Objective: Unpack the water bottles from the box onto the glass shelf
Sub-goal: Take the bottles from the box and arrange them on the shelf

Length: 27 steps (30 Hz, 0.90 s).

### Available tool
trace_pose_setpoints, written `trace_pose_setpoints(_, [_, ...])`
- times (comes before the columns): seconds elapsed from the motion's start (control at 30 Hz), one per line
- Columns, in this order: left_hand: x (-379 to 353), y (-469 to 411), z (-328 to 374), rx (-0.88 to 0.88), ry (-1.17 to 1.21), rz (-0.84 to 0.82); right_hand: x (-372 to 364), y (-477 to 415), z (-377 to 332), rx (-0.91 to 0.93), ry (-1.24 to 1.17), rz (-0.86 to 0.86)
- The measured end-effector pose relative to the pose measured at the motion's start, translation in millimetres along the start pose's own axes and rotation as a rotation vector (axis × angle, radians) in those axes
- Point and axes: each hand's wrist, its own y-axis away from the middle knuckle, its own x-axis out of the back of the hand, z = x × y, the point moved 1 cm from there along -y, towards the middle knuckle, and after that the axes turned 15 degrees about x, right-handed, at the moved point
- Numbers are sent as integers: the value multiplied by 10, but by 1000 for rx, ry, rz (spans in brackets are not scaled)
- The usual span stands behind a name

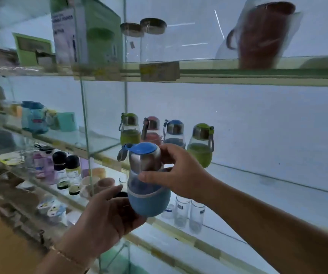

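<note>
Tiers of glass shelving stand against a pale wall. The middle glass shelf (268, 198) carries a row of four small sleeved bottles (200, 145) near its back.

In front of that row, off the shelf, is a clear water bottle with blue cap, steel collar and blue sleeve (149, 201). It is held nearly upright, long axis vertical, cap up, carry loop to the left.

The right hand (179, 173) has its fingers curled round the collar. The left hand (107, 212) cups the base, fingers bent round it and hiding it.

Above, a wrapped reddish jug (266, 36) and a green carton (92, 30) are blurred, the carton's print unreadable.
</note>
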Motion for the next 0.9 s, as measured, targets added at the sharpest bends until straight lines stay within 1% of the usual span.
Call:
trace_pose_setpoints(0.13, [-403,-112,-70,47,-41,-38,432,35,74,-23,79,-2])
trace_pose_setpoints(0.23, [-672,-196,-103,44,-60,-51,729,56,117,-49,100,10])
trace_pose_setpoints(0.4, [-1109,-342,-155,49,-103,-103,1190,134,199,-47,153,92])
trace_pose_setpoints(0.5, [-1323,-440,-201,61,-81,-125,1433,194,260,-51,172,131])
trace_pose_setpoints(0.6, [-1501,-543,-247,87,-80,-160,1625,226,350,-71,186,155])
trace_pose_setpoints(0.77, [-1774,-681,-284,120,-90,-169,1881,251,520,-99,180,174])
trace_pose_setpoints(0.9, [-1936,-825,-283,126,-85,-144,2002,227,711,-113,233,191])
